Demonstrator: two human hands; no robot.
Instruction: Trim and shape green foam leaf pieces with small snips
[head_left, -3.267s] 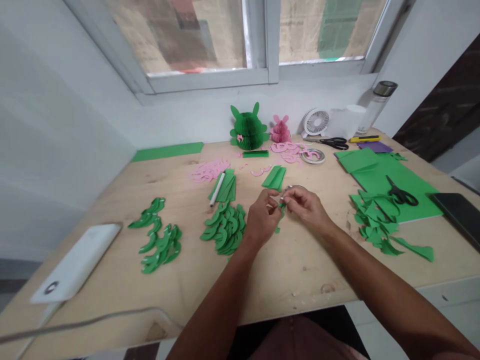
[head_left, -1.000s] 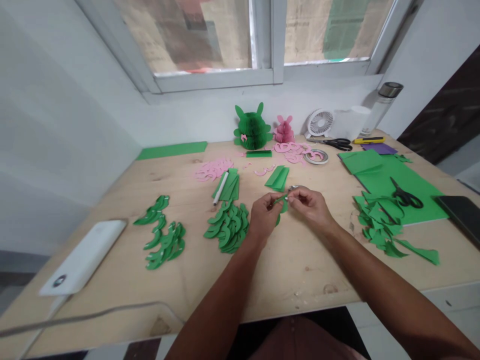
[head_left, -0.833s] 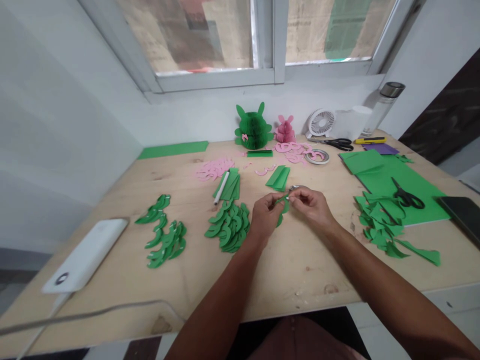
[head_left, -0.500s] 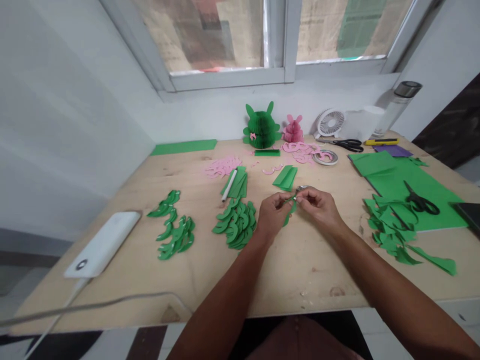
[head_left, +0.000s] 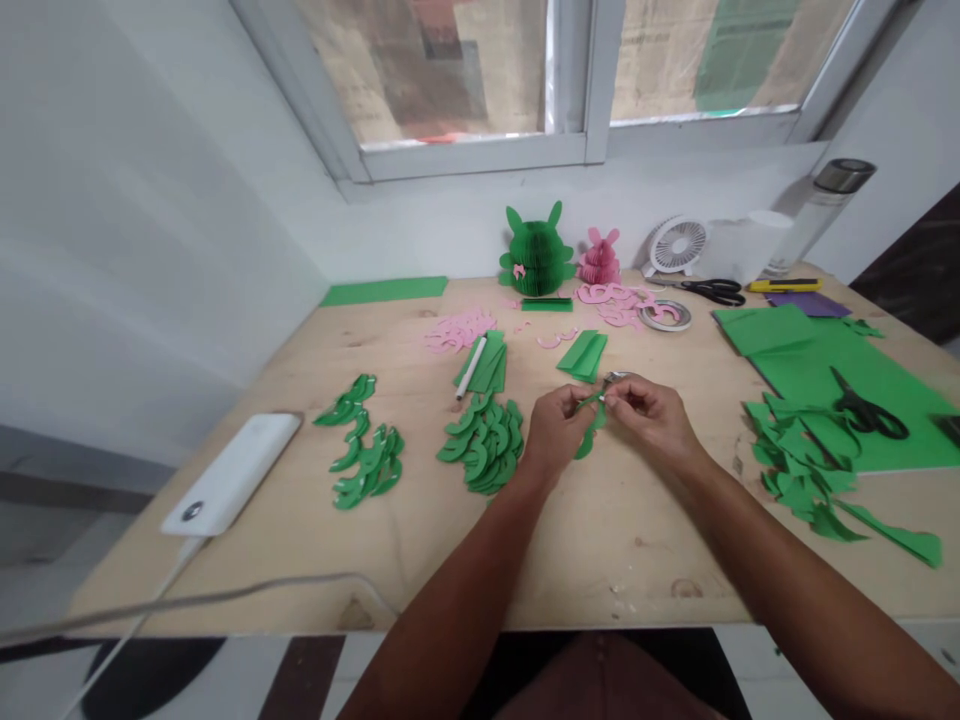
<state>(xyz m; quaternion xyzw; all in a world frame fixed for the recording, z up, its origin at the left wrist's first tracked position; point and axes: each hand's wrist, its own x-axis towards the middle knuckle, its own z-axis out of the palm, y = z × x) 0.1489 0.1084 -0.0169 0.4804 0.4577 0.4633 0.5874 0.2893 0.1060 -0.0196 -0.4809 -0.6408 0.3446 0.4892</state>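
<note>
The left hand [head_left: 556, 425] pinches a green paper piece [head_left: 586, 444], of which one part shows to the near side of this grip; at its right, the right hand [head_left: 654, 418] pinches a small white bit [head_left: 602, 398].

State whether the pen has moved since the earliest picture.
No. The pen lies on the same green strips, its place against the green figure unchanged; only the view has shifted.
</note>
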